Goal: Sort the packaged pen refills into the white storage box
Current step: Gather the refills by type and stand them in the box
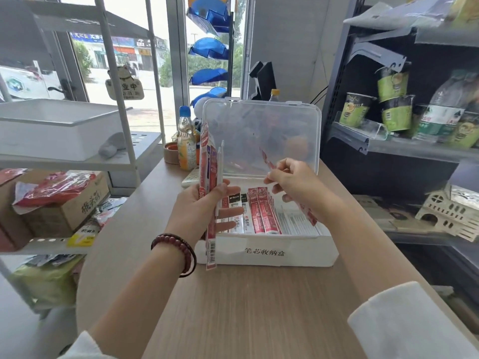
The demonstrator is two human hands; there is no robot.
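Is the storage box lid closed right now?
No, the clear lid stands upright behind the white storage box, leaving the refill packs inside it exposed.

A wooden desk (246,307) carries an orange drink bottle (186,143) with a blue cap at its far left corner, with a small round brown tub (171,152) just beside it. Left shelves hold a white tray (57,128) and a cardboard box (64,211). Right shelves hold green noodle cups (394,110), a water bottle (445,110) and a small wooden house (451,213).
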